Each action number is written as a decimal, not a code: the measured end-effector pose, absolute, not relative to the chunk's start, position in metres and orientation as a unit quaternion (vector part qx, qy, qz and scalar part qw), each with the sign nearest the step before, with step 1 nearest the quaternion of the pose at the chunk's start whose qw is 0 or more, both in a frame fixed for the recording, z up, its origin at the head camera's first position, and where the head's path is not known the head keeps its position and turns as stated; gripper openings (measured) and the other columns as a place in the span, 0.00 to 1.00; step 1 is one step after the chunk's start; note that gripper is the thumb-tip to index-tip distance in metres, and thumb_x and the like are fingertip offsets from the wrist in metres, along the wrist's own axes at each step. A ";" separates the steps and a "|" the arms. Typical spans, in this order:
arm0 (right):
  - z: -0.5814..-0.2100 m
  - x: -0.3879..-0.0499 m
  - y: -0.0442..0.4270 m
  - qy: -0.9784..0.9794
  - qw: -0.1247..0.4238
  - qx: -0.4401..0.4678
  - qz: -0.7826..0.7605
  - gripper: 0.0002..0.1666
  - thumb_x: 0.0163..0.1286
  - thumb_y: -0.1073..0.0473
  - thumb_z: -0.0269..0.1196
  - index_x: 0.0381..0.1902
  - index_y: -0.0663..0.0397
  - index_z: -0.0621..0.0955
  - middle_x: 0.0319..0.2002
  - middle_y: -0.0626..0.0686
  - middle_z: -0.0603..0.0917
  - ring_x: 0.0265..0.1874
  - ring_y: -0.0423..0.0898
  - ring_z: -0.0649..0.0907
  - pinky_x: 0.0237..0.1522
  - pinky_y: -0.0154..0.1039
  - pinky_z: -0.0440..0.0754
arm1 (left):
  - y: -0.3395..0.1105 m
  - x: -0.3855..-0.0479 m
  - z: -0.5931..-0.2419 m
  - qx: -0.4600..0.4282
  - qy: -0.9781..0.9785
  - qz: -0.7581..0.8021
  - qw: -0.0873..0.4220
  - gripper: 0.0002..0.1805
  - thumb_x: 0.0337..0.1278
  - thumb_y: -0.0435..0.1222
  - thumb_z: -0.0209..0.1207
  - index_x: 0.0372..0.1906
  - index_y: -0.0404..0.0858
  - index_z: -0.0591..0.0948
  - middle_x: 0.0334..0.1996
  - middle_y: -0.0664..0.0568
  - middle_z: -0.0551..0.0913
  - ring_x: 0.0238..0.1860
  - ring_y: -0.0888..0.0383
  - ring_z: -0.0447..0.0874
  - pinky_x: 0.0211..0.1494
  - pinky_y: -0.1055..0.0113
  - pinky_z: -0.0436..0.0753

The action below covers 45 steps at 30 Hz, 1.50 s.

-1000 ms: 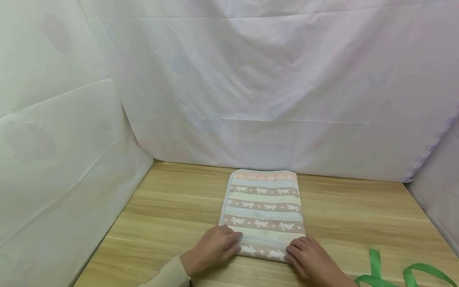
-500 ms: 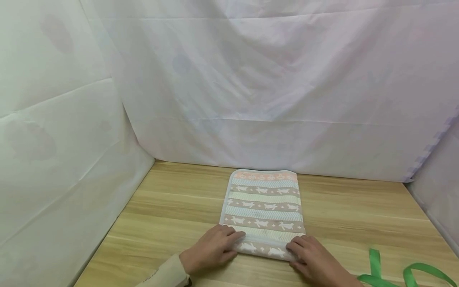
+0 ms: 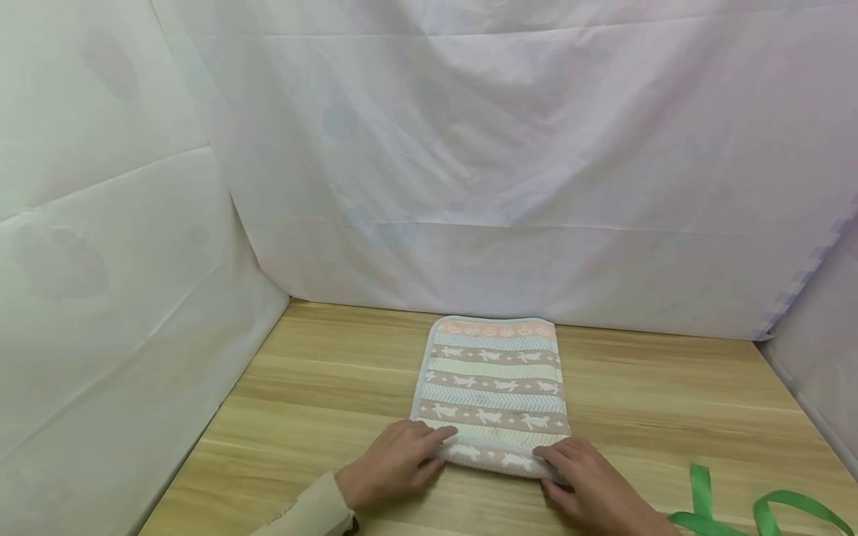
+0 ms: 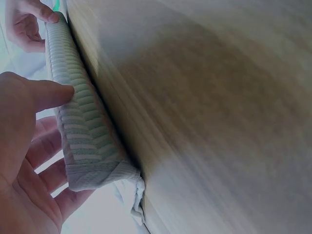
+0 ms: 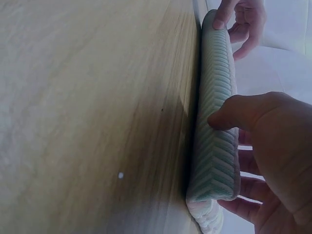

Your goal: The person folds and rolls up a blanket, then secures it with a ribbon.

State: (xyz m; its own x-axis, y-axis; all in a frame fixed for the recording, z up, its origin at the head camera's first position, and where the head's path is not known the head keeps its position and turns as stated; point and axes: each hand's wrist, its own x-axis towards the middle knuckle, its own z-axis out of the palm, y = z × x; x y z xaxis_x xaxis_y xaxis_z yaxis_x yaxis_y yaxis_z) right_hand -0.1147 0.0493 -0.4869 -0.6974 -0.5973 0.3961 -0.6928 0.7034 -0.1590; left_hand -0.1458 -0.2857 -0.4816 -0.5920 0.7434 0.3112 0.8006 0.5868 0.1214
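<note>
Nearest, lower left: cream fabric sleeve (image 3: 311, 512) on left arm. Lower right: flat, bright green ribbon (image 3: 701, 494) in loose curves on pale wood-grain tabletop (image 3: 322, 387), one end beside right forearm. Just beyond: left hand (image 3: 394, 463) and right hand (image 3: 590, 482), each pinching one side of the turned-over near end of a soft, rectangular, pastel-striped cloth with white animal figures (image 3: 496, 387); thumbs on green-and-white chevron face, fingers behind. Cloth lying lengthwise mid-table, far edge just beside backdrop. Farthest: creased, whitish fabric backdrop (image 3: 469, 164).
</note>
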 end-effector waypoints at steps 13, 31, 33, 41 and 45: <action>-0.484 -0.117 0.053 -0.907 0.185 0.350 0.142 0.23 0.50 0.60 0.76 0.46 0.51 0.84 0.30 0.38 0.83 0.32 0.38 0.78 0.36 0.40 0.79 | -0.282 -0.148 -0.478 -0.413 -0.898 -0.128 0.081 0.19 0.69 0.41 0.57 0.62 0.44 0.77 0.33 0.59 0.84 0.30 0.71 0.75 0.35 0.73 0.77; -0.482 -0.117 0.059 -0.872 0.129 0.399 0.252 0.21 0.62 0.67 0.68 0.53 0.53 0.77 0.31 0.37 0.82 0.25 0.24 0.68 0.26 0.23 0.70 | -0.278 -0.149 -0.470 -0.448 -0.873 -0.191 0.026 0.19 0.69 0.33 0.56 0.62 0.42 0.76 0.28 0.66 0.76 0.29 0.72 0.66 0.44 0.73 0.78; -0.481 -0.117 0.060 -0.875 0.109 0.393 0.262 0.20 0.64 0.68 0.66 0.54 0.53 0.77 0.35 0.42 0.85 0.25 0.25 0.68 0.27 0.24 0.70 | -0.277 -0.149 -0.471 -0.454 -0.870 -0.190 0.032 0.19 0.68 0.32 0.56 0.62 0.42 0.76 0.27 0.66 0.75 0.28 0.72 0.66 0.42 0.75 0.77; -0.483 -0.117 0.062 -0.905 0.060 0.333 0.260 0.14 0.71 0.62 0.62 0.54 0.50 0.78 0.44 0.43 0.86 0.39 0.30 0.80 0.35 0.34 0.82 | -0.277 -0.153 -0.472 -0.436 -0.874 -0.213 -0.006 0.22 0.72 0.32 0.51 0.67 0.44 0.70 0.27 0.66 0.72 0.27 0.72 0.67 0.39 0.80 0.73; -0.484 -0.121 0.063 -0.906 0.049 0.326 0.266 0.10 0.73 0.61 0.60 0.51 0.52 0.79 0.44 0.45 0.86 0.41 0.33 0.82 0.36 0.36 0.83 | -0.279 -0.156 -0.476 -0.428 -0.875 -0.227 -0.005 0.22 0.73 0.33 0.51 0.69 0.43 0.68 0.27 0.66 0.71 0.28 0.72 0.68 0.41 0.79 0.75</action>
State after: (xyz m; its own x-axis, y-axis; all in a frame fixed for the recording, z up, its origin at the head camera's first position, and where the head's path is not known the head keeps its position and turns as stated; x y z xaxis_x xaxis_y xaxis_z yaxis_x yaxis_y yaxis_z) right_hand -0.1214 0.0627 -0.4838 -0.7823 -0.5649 0.2624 -0.6170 0.6454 -0.4502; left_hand -0.1557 -0.2786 -0.4756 -0.6341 0.7510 0.1843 0.7461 0.5315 0.4011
